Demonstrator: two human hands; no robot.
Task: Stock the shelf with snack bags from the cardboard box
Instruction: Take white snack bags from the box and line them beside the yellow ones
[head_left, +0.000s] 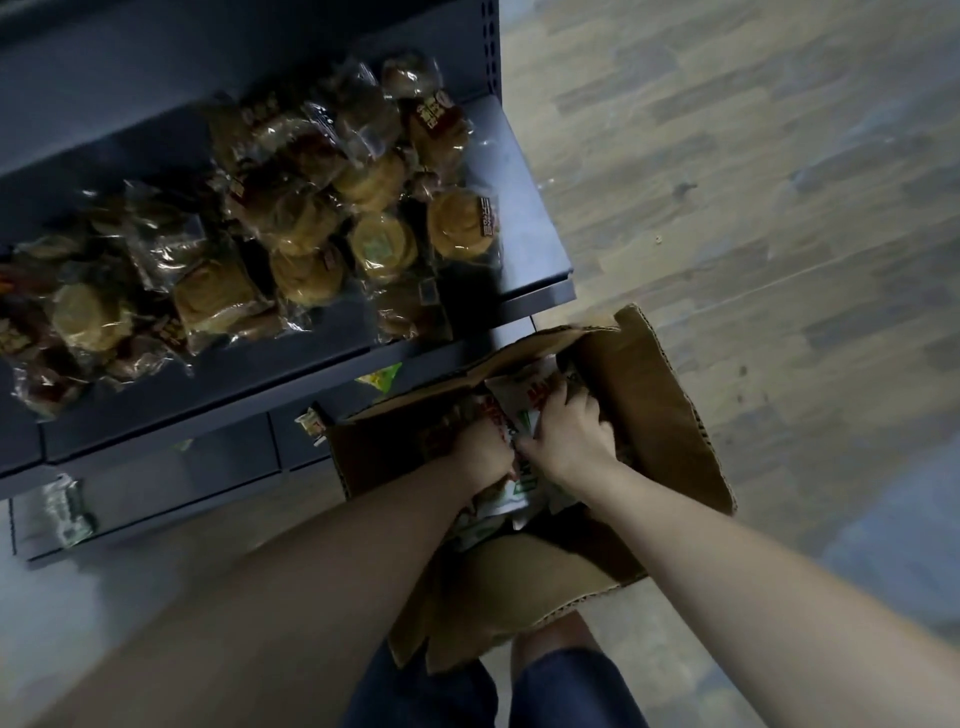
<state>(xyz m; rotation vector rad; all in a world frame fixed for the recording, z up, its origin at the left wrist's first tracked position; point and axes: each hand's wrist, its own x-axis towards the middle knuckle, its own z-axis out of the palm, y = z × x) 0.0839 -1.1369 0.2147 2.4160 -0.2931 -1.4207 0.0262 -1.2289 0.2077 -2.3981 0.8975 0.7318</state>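
Your left hand (480, 452) and right hand (569, 436) clutch snack bags (524, 395) inside the cardboard box (649, 389), gathering them for the shelf (519, 218) at eleven o'clock.

The floor (753, 156) was laid in wood-look planks of mixed grey and tan, marked with a few small dark specks. A dark grey metal shelf (524, 208) stood on the left, its upright (488, 47) punched with rows of slots. The light was dim, with a bluish sheen low on the right.
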